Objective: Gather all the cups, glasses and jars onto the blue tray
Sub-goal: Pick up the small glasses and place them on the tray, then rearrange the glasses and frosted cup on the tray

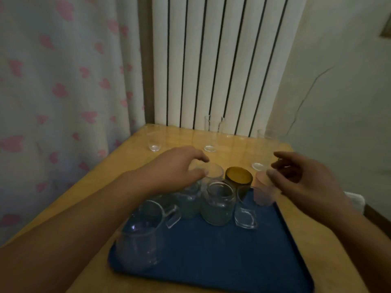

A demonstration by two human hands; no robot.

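The blue tray (222, 261) lies on the near right part of the wooden worktop (118, 166), its near right corner cut off by the frame edge. Along the tray's far edge stand a clear glass (214, 173), an amber glass (239, 178) and a frosted pink cup (263, 191). Just nearer stand two clear jars (219, 203), one partly hidden beneath the left hand (175, 170), and a small angular glass (245, 210). A large clear mug (141, 233) with a handle sits at the tray's near left corner. Glass outlines are blurred and hard to separate.

Off the tray, three clear glasses remain near the worktop's far edge: one at the far left corner (154, 138), a tall one at mid edge (211, 134), and one toward the far right (264, 149), its walls barely discernible.

The left hand's fingers (203, 172) are loosely curved and apart at the rim of the clear glass; contact cannot be confirmed. The right hand (300, 178) hovers over the pink cup, fingers spread, thumb at its rim; grip cannot be confirmed.

Behind the worktop stands a white radiator (222, 60), with a heart-patterned curtain (63, 81) to the left and a cracked wall (338, 92) to the right.
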